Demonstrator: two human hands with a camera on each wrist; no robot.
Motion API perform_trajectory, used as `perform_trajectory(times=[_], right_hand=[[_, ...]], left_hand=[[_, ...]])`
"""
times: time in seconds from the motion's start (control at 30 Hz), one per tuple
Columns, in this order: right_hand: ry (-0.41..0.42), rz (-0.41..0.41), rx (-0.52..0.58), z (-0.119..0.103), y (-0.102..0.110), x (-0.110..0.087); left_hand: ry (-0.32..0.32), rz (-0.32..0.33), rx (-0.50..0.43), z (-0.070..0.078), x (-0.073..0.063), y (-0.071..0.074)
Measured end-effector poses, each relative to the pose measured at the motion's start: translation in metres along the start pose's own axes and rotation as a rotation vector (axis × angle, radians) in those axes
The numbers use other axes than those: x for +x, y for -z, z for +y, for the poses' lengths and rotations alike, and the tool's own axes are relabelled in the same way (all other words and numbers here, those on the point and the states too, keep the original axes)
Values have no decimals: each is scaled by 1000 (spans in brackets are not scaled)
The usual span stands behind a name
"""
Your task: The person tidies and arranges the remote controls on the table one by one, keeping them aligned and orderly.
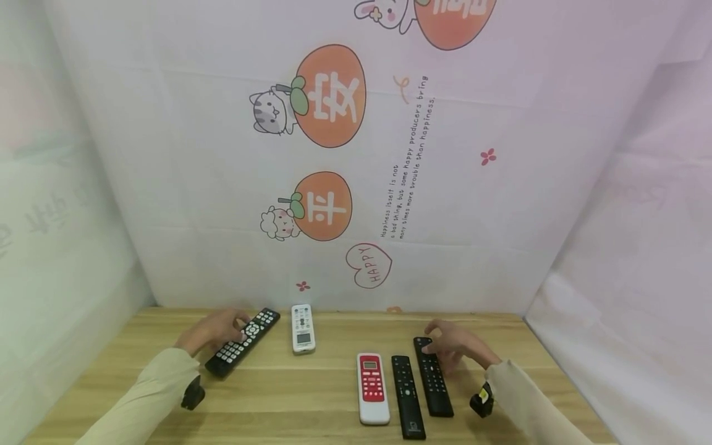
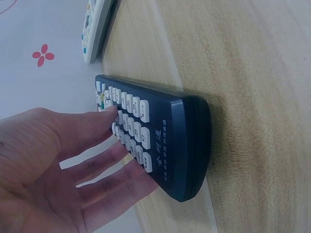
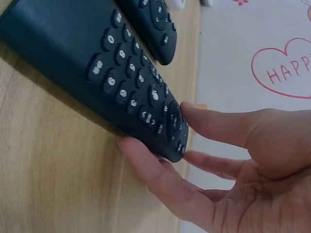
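On the left of the table, my left hand (image 1: pixel 213 330) holds a black remote control (image 1: pixel 243 347) with white buttons. The thumb lies over the buttons in the left wrist view, with the other fingers along the far side. To the right, a slim black remote control (image 1: pixel 436 384) with dark buttons is pinched near its far end by my right hand (image 1: pixel 457 342). In the right wrist view its thumb (image 3: pixel 214 124) is at one long edge and a finger (image 3: pixel 160 179) at the opposite edge. Fingertips behind the remotes are partly hidden.
A white remote control (image 1: pixel 303 330) lies at the back, right of the left hand. A red-and-white remote (image 1: pixel 372 389) and another black remote (image 1: pixel 408 398) lie side by side, left of the right-hand one. Printed white cloth (image 1: pixel 222 185) walls the wooden table (image 1: pixel 267 402) behind and at both sides.
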State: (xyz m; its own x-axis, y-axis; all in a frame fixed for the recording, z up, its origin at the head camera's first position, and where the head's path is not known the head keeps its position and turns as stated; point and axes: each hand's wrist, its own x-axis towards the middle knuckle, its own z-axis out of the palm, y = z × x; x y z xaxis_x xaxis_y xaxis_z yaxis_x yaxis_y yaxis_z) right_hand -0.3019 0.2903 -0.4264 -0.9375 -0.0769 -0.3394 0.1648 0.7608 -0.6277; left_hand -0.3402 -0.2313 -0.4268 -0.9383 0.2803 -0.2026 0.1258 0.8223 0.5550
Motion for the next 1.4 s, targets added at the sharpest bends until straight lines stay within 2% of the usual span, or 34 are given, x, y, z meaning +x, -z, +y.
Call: perform_trajectory(times=[0.27,0.63,0.87,1.17,1.4], right_hand=[[15,-14,-3,2,-4,4],[-2,-46,3,-1,0,7],[-2,-24,-33,-5,3,9],[-11,-2,-49,-10,5,13],[-19,24,-41,-6,0,9]], left_hand=[[-10,0,8,-1,1,-1],[-16,-9,-47,-4,-1,4],[-1,-5,-40,-3,1,2],[64,21,-33,7,-2,3],[37,38,-27,2,-3,-3]])
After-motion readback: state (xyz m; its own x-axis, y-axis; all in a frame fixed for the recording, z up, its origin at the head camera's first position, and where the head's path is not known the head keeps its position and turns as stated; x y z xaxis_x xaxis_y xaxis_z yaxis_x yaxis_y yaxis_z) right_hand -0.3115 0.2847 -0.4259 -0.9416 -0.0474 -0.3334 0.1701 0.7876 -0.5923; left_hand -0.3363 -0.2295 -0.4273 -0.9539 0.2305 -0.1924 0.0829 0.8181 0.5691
